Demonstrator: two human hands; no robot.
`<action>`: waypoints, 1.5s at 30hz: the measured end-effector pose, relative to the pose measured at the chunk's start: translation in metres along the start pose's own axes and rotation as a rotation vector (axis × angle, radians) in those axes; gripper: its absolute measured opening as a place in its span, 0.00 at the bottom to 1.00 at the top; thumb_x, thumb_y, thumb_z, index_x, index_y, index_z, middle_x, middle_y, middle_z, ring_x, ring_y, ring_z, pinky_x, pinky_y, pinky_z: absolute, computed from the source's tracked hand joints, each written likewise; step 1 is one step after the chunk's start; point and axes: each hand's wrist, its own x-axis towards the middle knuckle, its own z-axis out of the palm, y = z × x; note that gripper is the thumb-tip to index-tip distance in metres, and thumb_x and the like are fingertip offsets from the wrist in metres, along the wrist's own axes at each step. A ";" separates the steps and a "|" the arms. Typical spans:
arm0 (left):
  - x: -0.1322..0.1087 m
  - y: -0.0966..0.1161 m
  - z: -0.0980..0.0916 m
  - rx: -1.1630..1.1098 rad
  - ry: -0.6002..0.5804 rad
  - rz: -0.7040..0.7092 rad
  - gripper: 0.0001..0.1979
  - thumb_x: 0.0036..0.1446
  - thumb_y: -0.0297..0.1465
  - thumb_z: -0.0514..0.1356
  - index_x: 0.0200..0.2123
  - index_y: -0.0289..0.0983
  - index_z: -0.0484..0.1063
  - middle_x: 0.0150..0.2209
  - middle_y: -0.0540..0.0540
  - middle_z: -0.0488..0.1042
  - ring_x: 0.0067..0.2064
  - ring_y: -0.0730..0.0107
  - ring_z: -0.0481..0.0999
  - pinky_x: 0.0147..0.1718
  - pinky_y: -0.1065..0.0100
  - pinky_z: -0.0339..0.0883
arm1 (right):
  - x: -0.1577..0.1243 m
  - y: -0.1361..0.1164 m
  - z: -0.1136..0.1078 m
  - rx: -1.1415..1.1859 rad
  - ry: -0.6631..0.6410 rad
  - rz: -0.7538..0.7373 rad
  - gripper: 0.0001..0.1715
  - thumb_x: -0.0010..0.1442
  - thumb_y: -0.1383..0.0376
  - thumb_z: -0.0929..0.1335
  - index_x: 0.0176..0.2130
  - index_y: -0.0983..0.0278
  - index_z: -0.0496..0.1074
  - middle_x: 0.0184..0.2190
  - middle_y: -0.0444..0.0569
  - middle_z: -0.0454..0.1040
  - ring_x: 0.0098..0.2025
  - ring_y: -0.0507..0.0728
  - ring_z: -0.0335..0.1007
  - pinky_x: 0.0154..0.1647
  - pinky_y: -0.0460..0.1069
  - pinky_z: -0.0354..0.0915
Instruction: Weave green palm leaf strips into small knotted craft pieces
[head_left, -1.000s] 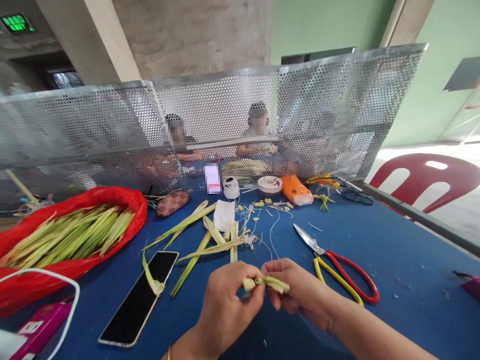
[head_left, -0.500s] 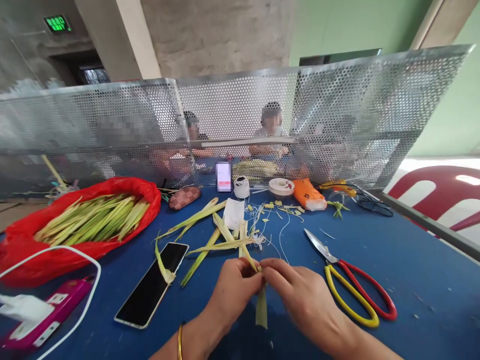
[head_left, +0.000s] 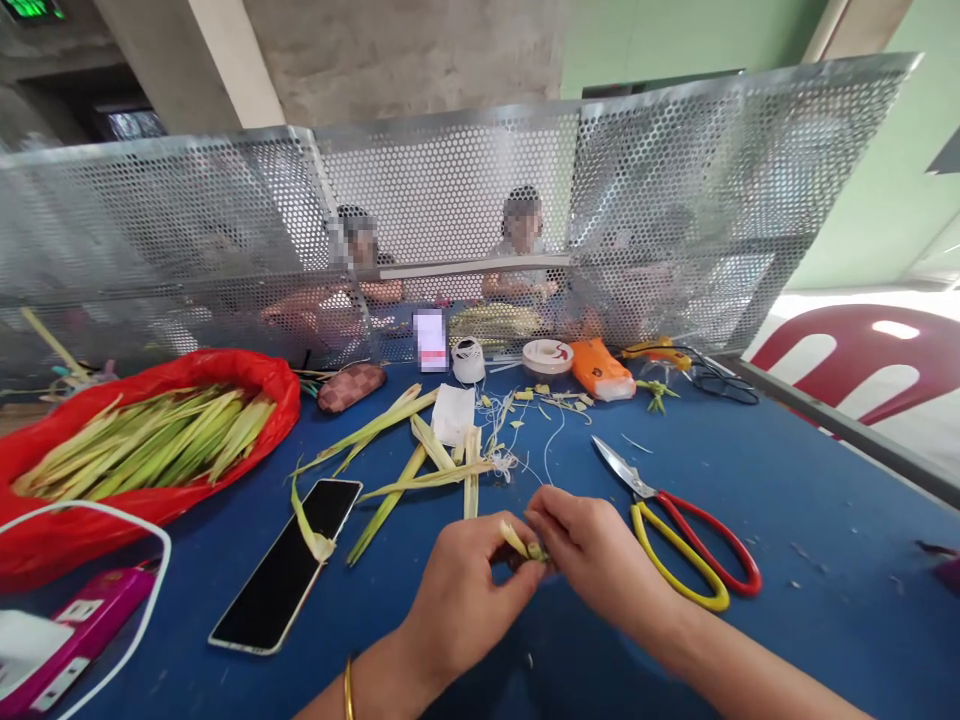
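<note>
My left hand (head_left: 472,580) is closed in a pinch around a small folded leaf strip (head_left: 514,540), pale yellow-green, with a rolled end showing between the fingers. Close against it, my right hand (head_left: 581,540) has its fingertips pinched at the same strip; they hide part of it. Beyond the hands lie loose leaf strips (head_left: 427,478), a white paper (head_left: 453,415) and tangled white thread (head_left: 501,462). Red-and-yellow-handled scissors (head_left: 675,520) rest with blades parted, right of my right hand.
A red plastic bag (head_left: 281,385) full of leaves is at left, near a black phone (head_left: 289,570) and magenta power strip (head_left: 97,620). Behind are a thread spool (head_left: 468,362), a tape roll (head_left: 547,357), an orange tissue pack (head_left: 600,368) and a perforated metal screen (head_left: 450,160).
The leaf end that hung below my hands no longer shows there; a rolled end now shows between them. My right hand is turned differently. The whole view has shifted slightly.
</note>
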 end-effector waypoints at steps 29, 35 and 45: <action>0.012 0.000 -0.007 -0.854 0.075 -0.542 0.11 0.44 0.34 0.68 0.27 0.34 0.72 0.24 0.51 0.71 0.27 0.74 0.70 0.31 0.71 0.64 | -0.007 -0.002 0.016 0.527 0.114 -0.262 0.11 0.66 0.64 0.61 0.32 0.62 0.69 0.35 0.50 0.73 0.33 0.53 0.69 0.33 0.46 0.67; 0.011 -0.001 -0.004 -0.845 0.108 -0.513 0.08 0.43 0.32 0.68 0.26 0.33 0.76 0.24 0.49 0.73 0.28 0.74 0.70 0.31 0.72 0.65 | -0.005 -0.001 0.014 0.425 0.067 -0.343 0.12 0.68 0.66 0.59 0.32 0.62 0.64 0.30 0.46 0.67 0.33 0.53 0.63 0.36 0.48 0.64; 0.012 -0.003 -0.003 -0.785 0.132 -0.492 0.09 0.41 0.31 0.68 0.26 0.32 0.75 0.25 0.50 0.72 0.29 0.73 0.69 0.34 0.70 0.64 | -0.011 -0.006 0.010 0.020 0.028 -0.633 0.12 0.66 0.73 0.56 0.35 0.62 0.63 0.32 0.50 0.70 0.34 0.55 0.64 0.35 0.50 0.64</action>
